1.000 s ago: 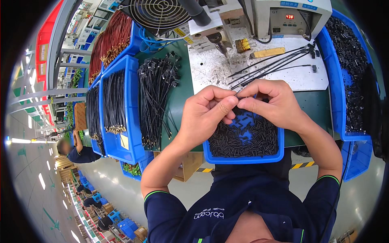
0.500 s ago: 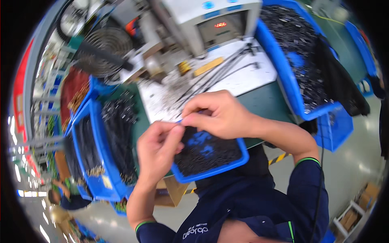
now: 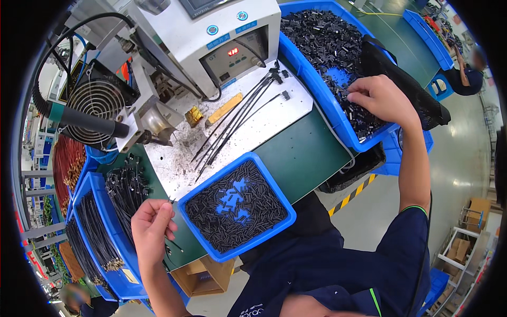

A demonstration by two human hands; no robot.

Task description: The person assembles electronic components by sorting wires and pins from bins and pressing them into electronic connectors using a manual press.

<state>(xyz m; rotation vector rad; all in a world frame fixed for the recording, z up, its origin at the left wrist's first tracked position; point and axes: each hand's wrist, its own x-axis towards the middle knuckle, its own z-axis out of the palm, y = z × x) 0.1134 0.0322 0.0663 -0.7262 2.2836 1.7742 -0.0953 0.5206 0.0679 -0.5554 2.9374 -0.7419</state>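
Note:
My left hand (image 3: 150, 227) is closed, thumb against forefinger, just left of a blue tray (image 3: 259, 241). A thin black cable (image 3: 172, 200) is pinched there, its tip sticking out past the fingertips. Short black tube pieces (image 3: 211, 227) fill most of that tray. On the right, my right hand (image 3: 384, 100) reaches over a large blue bin (image 3: 323, 105) of small black plastic connectors (image 3: 311, 39). Its fingers are curled in, and whatever lies between the fingertips is hidden. Several black cables with connectors (image 3: 232, 124) lie across the white board (image 3: 280, 119).
A white machine (image 3: 179, 47) with a red display stands at the back. Left of it are a metal nozzle (image 3: 158, 124) and a round fan guard (image 3: 96, 105). Blue bins of black cables (image 3: 95, 227) sit at the left. Black mesh cloth (image 3: 422, 98) hangs over the right bin.
My hands, together above the tray before, have parted. The right one has moved far right to the connector bin; the left has moved left and down. My view has shifted too.

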